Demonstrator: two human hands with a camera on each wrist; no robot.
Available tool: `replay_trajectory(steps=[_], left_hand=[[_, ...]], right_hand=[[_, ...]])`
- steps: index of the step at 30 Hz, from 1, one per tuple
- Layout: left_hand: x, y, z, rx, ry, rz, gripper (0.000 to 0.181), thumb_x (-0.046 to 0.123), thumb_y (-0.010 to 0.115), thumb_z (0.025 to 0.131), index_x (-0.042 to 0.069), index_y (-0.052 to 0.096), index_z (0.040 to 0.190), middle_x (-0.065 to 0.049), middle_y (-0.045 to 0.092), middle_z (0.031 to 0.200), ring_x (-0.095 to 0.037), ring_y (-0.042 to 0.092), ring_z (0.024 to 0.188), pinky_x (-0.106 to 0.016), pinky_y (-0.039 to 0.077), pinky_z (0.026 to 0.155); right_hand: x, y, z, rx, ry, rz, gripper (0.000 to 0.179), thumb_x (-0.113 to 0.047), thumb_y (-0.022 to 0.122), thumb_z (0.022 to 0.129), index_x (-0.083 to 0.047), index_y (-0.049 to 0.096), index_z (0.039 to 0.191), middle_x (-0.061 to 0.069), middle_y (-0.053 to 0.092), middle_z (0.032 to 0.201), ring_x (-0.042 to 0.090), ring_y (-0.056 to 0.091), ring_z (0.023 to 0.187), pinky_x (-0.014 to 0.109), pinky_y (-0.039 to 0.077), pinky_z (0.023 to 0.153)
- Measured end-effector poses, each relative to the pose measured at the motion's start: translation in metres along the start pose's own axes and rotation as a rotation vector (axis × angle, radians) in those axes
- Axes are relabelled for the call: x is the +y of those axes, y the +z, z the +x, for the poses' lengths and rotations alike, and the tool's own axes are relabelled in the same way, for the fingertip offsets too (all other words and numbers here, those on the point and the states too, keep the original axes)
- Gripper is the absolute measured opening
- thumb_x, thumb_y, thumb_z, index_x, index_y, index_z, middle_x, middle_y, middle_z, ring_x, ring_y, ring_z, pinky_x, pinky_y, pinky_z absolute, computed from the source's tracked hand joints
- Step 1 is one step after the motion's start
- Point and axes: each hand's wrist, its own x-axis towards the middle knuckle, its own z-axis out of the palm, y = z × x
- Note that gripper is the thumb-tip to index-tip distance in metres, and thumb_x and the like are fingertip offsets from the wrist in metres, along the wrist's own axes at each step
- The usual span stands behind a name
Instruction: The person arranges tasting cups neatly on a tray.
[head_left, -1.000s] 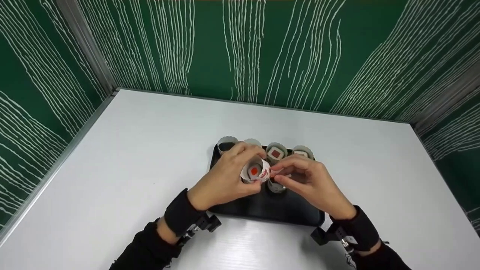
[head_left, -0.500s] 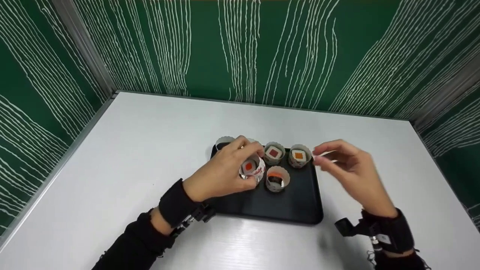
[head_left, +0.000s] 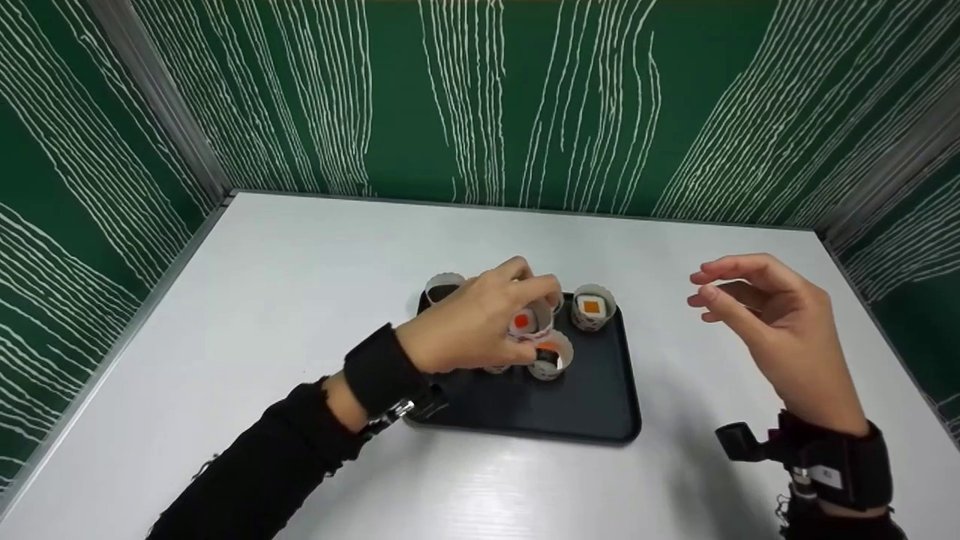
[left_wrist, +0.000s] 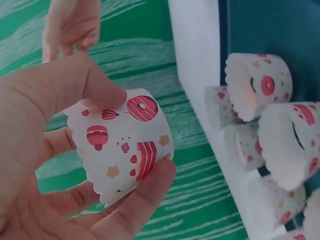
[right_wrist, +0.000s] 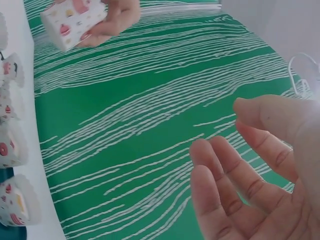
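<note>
My left hand [head_left: 487,319] holds a paper baking cup [left_wrist: 125,145] between thumb and fingers, above the tray. The cup is white with printed donuts, cake slices and cupcakes. Inside it, the head view shows a pale piece with a red-orange square [head_left: 523,322]. Off to the right of the tray, my right hand [head_left: 776,322] hangs in the air with nothing in it. Its fingers are loosely bent, thumb apart from the fingertips in the right wrist view. Below the held cup, another baking cup [head_left: 551,367] contains a dark piece with orange on top.
A black tray [head_left: 555,412] lies on the white table [head_left: 315,262]. On its back right stands a cup [head_left: 592,315] with a white, orange-centred piece; a cup [head_left: 444,286] with a dark piece stands back left. Other cups are partly behind my left hand. Green panels [head_left: 405,97] border the table.
My right hand has left the held cup and moved right, away from the tray. My left hand, still holding the cup, has shifted a little right over the tray.
</note>
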Motion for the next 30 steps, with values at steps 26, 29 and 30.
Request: replay_trajectory(steps=[26, 29, 30], left_hand=[[0.013, 0.085, 0.104, -0.326, 0.094, 0.286, 0.047, 0.026, 0.085, 0.087, 0.017, 0.064, 0.128, -0.001, 0.07, 0.115, -0.016, 0.061, 0.107, -0.029, 0.055, 0.082], [0.012, 0.094, 0.108, -0.356, 0.083, 0.299, 0.046, 0.025, 0.084, 0.089, 0.017, 0.064, 0.129, -0.003, 0.068, 0.116, -0.016, 0.061, 0.106, -0.028, 0.055, 0.079], [0.011, 0.096, 0.109, -0.367, 0.078, 0.303, 0.045, 0.025, 0.083, 0.089, 0.017, 0.064, 0.129, -0.003, 0.068, 0.117, -0.015, 0.061, 0.105, -0.027, 0.055, 0.079]], right_hand=[[-0.006, -0.022, -0.006, 0.049, -0.033, 0.115, 0.029, 0.008, 0.069, 0.098, 0.015, 0.065, 0.125, 0.017, 0.074, 0.114, 0.022, 0.078, 0.092, 0.022, 0.061, 0.079], [-0.008, -0.022, -0.007, 0.083, -0.005, 0.096, 0.028, 0.008, 0.07, 0.098, 0.015, 0.066, 0.125, 0.018, 0.075, 0.114, 0.023, 0.078, 0.091, 0.023, 0.061, 0.079], [-0.008, -0.022, -0.007, 0.094, 0.005, 0.089, 0.028, 0.008, 0.07, 0.097, 0.014, 0.067, 0.124, 0.018, 0.075, 0.114, 0.023, 0.078, 0.091, 0.024, 0.061, 0.078]])
